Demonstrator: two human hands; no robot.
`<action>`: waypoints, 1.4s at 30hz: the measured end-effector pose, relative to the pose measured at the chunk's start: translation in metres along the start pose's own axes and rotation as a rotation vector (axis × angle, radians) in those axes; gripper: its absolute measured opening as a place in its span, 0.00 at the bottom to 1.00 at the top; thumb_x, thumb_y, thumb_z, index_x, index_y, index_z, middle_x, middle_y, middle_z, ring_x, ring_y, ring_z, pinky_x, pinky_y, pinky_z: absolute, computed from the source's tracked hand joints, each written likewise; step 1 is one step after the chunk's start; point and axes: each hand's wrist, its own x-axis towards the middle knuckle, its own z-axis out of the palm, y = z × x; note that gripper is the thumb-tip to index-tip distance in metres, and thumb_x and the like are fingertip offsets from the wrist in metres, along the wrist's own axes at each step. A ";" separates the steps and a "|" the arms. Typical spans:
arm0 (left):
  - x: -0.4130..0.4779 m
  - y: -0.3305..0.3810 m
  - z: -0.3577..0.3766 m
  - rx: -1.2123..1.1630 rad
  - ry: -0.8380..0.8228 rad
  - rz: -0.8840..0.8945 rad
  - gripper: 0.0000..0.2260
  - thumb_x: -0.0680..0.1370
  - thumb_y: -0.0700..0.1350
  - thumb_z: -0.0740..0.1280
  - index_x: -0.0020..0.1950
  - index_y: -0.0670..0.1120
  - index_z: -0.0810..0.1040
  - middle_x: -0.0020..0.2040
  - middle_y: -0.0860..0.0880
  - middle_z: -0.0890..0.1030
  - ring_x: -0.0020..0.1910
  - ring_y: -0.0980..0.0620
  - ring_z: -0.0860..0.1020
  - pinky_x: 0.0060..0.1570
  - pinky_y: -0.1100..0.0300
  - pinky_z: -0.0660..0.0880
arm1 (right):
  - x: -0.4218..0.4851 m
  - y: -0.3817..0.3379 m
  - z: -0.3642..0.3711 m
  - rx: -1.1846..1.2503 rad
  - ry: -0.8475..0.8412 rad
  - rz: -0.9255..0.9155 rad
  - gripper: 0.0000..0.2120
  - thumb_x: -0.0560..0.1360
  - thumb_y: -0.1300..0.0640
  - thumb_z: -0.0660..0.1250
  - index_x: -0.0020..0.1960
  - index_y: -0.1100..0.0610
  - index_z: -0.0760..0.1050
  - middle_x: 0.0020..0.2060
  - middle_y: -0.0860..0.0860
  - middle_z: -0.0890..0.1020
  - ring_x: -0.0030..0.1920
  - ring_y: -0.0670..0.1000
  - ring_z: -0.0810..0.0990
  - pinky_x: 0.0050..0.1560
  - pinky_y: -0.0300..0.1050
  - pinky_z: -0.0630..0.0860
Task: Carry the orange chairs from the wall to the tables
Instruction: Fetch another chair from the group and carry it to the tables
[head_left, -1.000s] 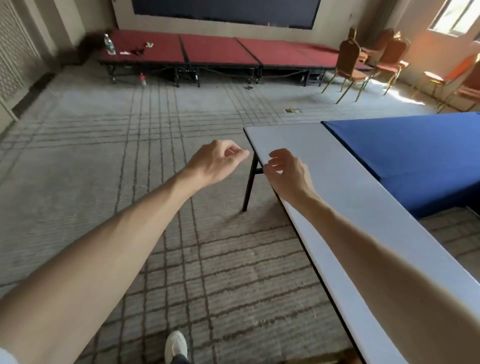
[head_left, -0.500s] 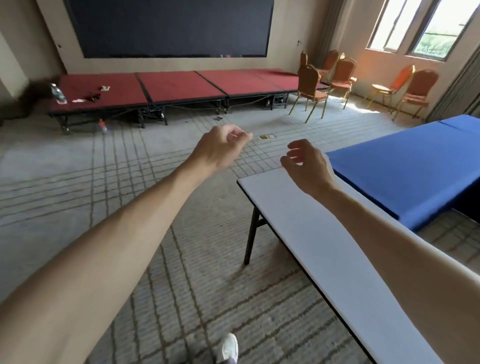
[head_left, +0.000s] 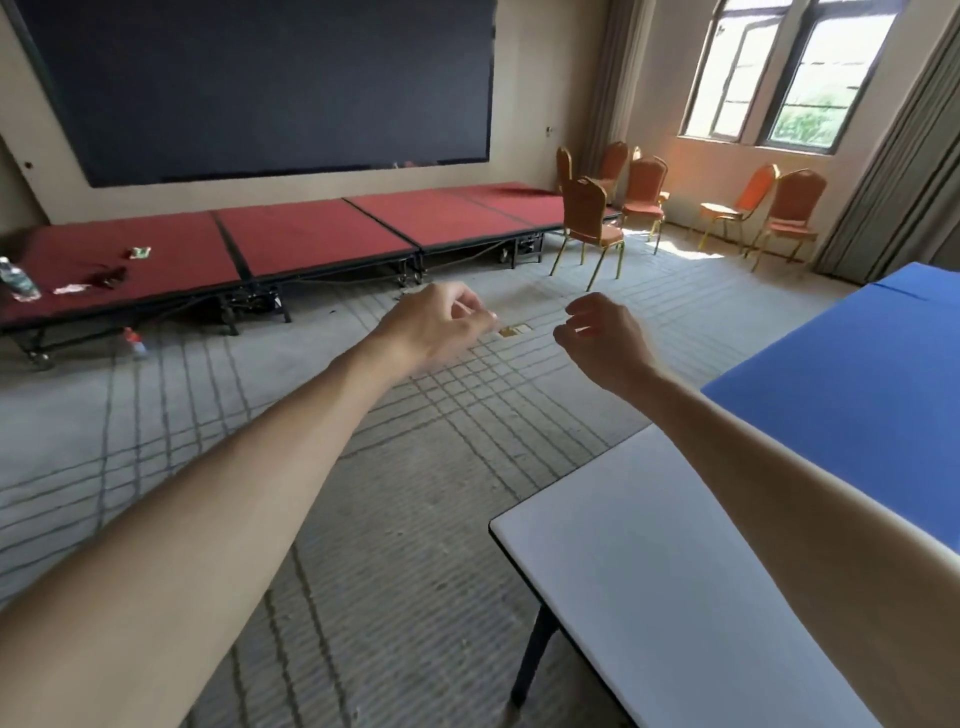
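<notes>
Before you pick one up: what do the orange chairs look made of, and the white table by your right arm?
The nearest orange chair has thin gold-coloured legs and frame, likely painted metal tube, with a padded seat and back, apparently matte orange fabric. The white table has a smooth, slightly sheeny top, probably laminate, with a dark edge band and dark leg, perhaps metal.

Open carpet (head_left: 311, 441) reaches the orange chairs (head_left: 592, 228). The white table (head_left: 649, 571) bars the right; chair gaps look tight, perhaps.
</notes>
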 end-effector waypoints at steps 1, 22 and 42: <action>0.020 -0.014 -0.006 0.000 0.004 -0.003 0.17 0.76 0.62 0.63 0.59 0.55 0.76 0.54 0.57 0.80 0.53 0.55 0.78 0.57 0.52 0.76 | 0.020 -0.002 0.010 -0.023 -0.012 -0.010 0.17 0.75 0.50 0.69 0.62 0.53 0.76 0.52 0.48 0.82 0.50 0.47 0.81 0.54 0.46 0.78; 0.538 -0.310 -0.120 0.058 -0.188 0.066 0.19 0.77 0.61 0.65 0.64 0.54 0.74 0.58 0.54 0.80 0.55 0.53 0.78 0.56 0.54 0.75 | 0.495 -0.020 0.278 -0.207 0.038 0.090 0.17 0.76 0.49 0.67 0.63 0.52 0.74 0.52 0.46 0.81 0.51 0.47 0.79 0.47 0.42 0.72; 1.053 -0.416 -0.107 0.117 -0.227 0.179 0.21 0.79 0.59 0.65 0.68 0.52 0.72 0.61 0.53 0.78 0.59 0.51 0.76 0.57 0.55 0.73 | 0.977 0.096 0.406 -0.230 0.096 0.188 0.20 0.77 0.47 0.65 0.67 0.52 0.71 0.57 0.48 0.81 0.56 0.49 0.79 0.57 0.52 0.78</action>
